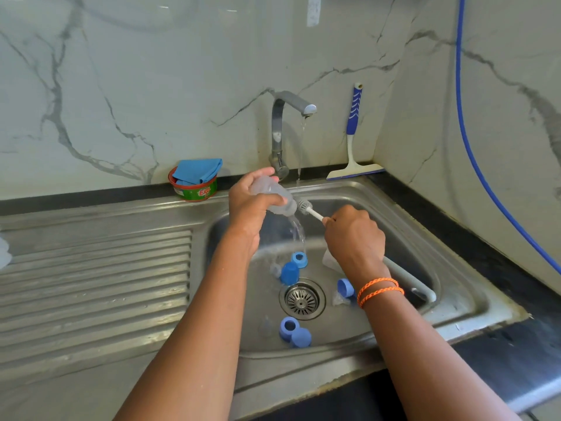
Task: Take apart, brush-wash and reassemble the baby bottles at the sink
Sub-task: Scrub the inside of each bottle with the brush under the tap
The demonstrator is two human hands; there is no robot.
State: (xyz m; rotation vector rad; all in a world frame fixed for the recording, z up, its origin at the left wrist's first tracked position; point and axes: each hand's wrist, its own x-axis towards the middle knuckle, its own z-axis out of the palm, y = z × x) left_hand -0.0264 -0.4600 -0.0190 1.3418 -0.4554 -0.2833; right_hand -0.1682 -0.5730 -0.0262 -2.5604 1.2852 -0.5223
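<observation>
Your left hand (247,205) wrapped its grip around a clear baby bottle (273,197), tipped mouth-down toward your right so that water poured from its neck into the sink (403,208). Just beside that mouth, your right hand (353,235) held a fisted grip on the white stem of the bottle brush (305,206), whose grey bristle head sat at the opening, seemingly just outside it. Behind both grips the faucet (283,129) ran a thin stream.

Below your hands, loose parts lay around the drain (302,299): a blue ring (299,259) and a blue cap (289,273) on the far side, another blue piece (346,288) under your right wrist, and two more blue pieces (294,331) on the near side. Clear pieces lay among them, too faint to name.

By that spread, disassembly looked finished and washing was under way on at least this bottle. Scrubbing the rings, caps and clear pieces, then reassembly, appeared still ahead. Nothing stood rebuilt anywhere in view.
</observation>
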